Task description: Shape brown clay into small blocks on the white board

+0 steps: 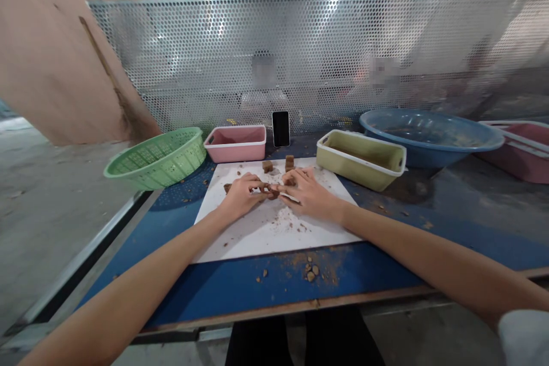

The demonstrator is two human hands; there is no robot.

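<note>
Over a white board [249, 237], my left hand [243, 195] and my right hand [309, 194] meet at a small brown clay-like lump [273, 193]. Fingertips of both hands are closed on it from either side and partly cover it. Beyond them stand a small brown block [267, 166] and a taller brown block [289, 162]. Another brown piece [227, 188] lies just left of my left hand, partly hidden by it. Brown crumbs [295, 223] are scattered below my right hand.
A green basket [158, 160], a pink bin [238, 152], an upright phone [281, 128], a yellow-green bin [360, 168] and a blue basin [429, 151] line the back. Behind them rises a perforated metal panel [223, 46]. Small stones [312, 271] lie near the blue table's [206, 291] front edge.
</note>
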